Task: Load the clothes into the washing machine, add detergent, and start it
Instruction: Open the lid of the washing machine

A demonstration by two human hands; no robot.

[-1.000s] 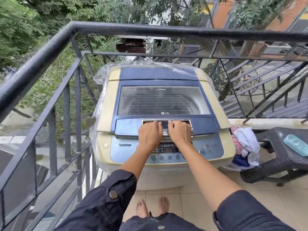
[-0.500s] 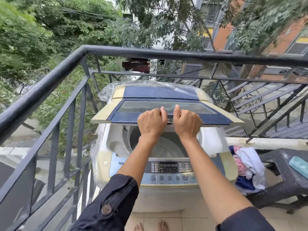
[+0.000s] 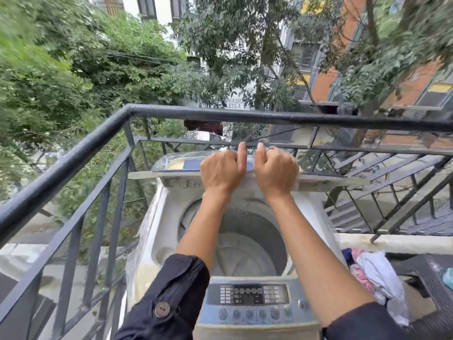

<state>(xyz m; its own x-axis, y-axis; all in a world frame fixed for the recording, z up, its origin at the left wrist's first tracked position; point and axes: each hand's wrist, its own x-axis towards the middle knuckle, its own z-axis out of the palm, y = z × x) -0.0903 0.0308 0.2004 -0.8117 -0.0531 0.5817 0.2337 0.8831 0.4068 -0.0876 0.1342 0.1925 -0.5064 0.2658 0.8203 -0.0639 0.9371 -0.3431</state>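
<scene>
A top-loading washing machine [image 3: 157, 231] stands in the balcony corner with its lid [image 3: 144, 174] raised to about level, seen edge-on. My left hand [image 3: 221, 170] and my right hand [image 3: 275, 171] grip the lid's front edge side by side, fingers curled over it. Under the lid the drum [image 3: 267, 239] is open to view and holds no clothes. The control panel [image 3: 250, 303] with its row of buttons lies nearest me. A heap of clothes [image 3: 377, 278], white, pink and blue, lies to the right of the machine.
A black metal railing [image 3: 81, 153] runs along the left and behind the machine, close to the raised lid. A dark wicker seat [image 3: 438, 271] stands at the right with a light-blue object [image 3: 449, 278] on it. Trees and buildings lie beyond.
Both hands have lifted the lid from flat and shut to raised, so the drum is now uncovered. The camera has tilted upward.
</scene>
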